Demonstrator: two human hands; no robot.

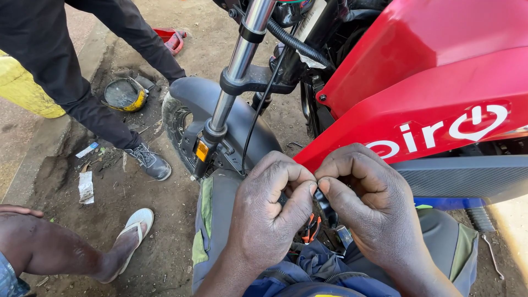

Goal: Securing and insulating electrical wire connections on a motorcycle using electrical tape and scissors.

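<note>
Head view. Both hands work close together above the person's lap, just in front of the red fairing point(434, 82) of a motorcycle. The left hand point(269, 214) is curled, thumb and forefinger pinched together on a small dark part point(322, 202). The right hand point(366, 203) meets it fingertip to fingertip, likewise pinched on the same piece. The part is almost wholly hidden by the fingers; its kind cannot be told, only that it is black and held between the two hands, clear of the machine.

Below the hands, on the lap, lie pliers with orange handles point(311, 226), not in hand.

The machine's front mudguard point(220, 104) and fork leg point(234, 71) stand fitted, with a black cable point(258, 110) hanging loose beside the fork. A thin metal tool point(491, 254) lies on the ground to the right.

Judgement: the small part is off the motorcycle and under hand manipulation; nothing shows it fitted anywhere yet. Refitting appears outstanding.

Bystanders: a shoe point(149, 161) and a sandalled foot point(132, 231) on the dirt, well apart from the work.
</note>
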